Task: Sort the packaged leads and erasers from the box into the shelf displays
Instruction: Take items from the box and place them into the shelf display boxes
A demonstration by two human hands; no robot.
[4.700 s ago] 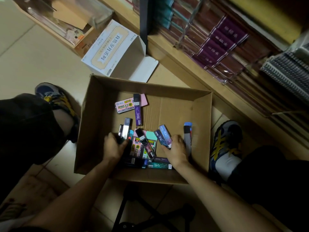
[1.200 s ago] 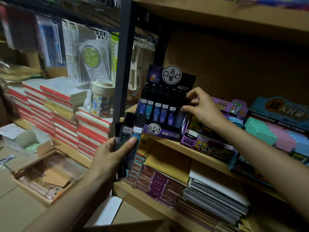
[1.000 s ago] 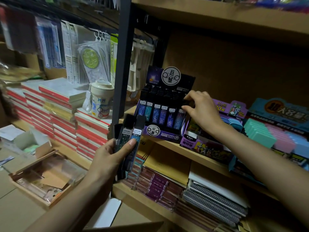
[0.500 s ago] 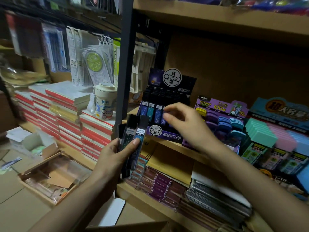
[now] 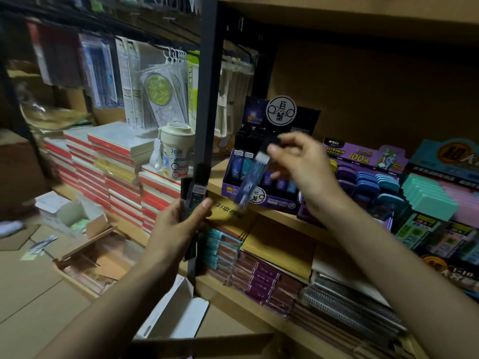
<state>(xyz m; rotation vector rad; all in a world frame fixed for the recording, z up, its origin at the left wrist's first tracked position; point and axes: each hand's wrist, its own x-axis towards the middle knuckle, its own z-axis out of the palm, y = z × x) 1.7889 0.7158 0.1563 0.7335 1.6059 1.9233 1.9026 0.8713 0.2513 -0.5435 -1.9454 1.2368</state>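
Right now your right grip (image 5: 303,167) pinches a tilted blue lead pack (image 5: 251,178) just in front of the display (image 5: 281,114); left of the display, your left grip (image 5: 178,226) clasps dark packs (image 5: 197,191) upright.

I see one slim lead pack (image 5: 249,180), blue with a black cap, blurred and tilted. The right hand (image 5: 298,164) pinches its top in front of the lead display (image 5: 277,202). More dark packs (image 5: 195,200) stand upright, gripped in the left hand (image 5: 178,226).
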